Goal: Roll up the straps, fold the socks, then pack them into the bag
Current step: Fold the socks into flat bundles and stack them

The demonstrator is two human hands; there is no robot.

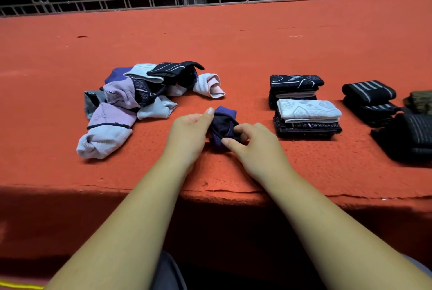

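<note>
Between the hands, on the red worktop [233, 44], lies a bunched purple sock [222, 126]. The left hand [189, 131] grips its left side, thumb on top, and the right hand [254, 147] pinches its near edge. It probably needs pulling flat and straight before folding, to match the folded socks [304, 107] right of the right hand. The loose sock pile [140, 100] lies left of the left hand.
</note>
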